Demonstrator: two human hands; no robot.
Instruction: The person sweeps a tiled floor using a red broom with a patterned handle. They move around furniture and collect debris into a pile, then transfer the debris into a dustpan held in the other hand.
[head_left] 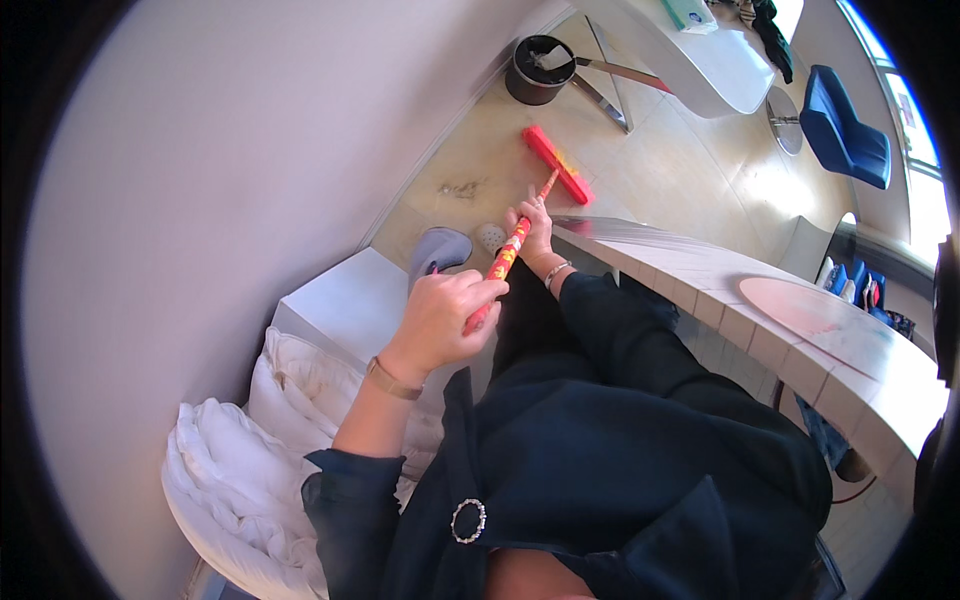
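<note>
A broom with a red-and-yellow patterned handle [506, 256] slants away from me. Its red head [558, 166] lies on the floor ahead. My left hand [445, 312] is closed round the upper end of the handle, low in front of my body. Farther down the handle my right hand [533, 228] grips it too, with a finger pointing along it. Just beyond my left hand is a grey scoop-shaped thing [442, 246], perhaps a dustpan; its lower part is hidden by the hand. A small patch of dark debris [462, 188] lies left of the broom head.
A black bin [540, 72] stands by the wall, near a white table [715, 75] with metal legs. A curved tiled counter [700, 275] runs along my right. On my left are a white box [345, 300] and white bedding [245, 480]. A blue chair [840, 130] stands far right.
</note>
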